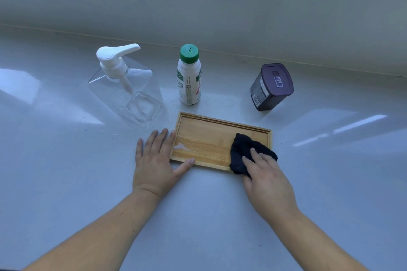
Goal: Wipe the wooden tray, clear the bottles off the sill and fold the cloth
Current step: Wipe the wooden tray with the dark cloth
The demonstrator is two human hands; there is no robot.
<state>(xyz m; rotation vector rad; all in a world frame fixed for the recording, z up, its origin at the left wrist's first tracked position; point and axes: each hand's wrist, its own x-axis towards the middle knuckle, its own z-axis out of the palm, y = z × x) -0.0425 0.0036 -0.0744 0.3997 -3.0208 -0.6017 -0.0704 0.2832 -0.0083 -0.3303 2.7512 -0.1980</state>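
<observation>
A shallow wooden tray lies flat on the pale sill. A dark bunched cloth rests on the tray's right end, and my right hand presses on it with the fingers curled over it. My left hand lies flat with spread fingers against the tray's left edge, thumb along its near rim. A small white smear shows on the tray's left part. Behind the tray stand a clear pump bottle with a white pump head and a white bottle with a green cap.
A dark purple lidded container stands at the back right of the sill. A wall runs along the far edge behind all three items. Bright light patches fall on the sill at left and right.
</observation>
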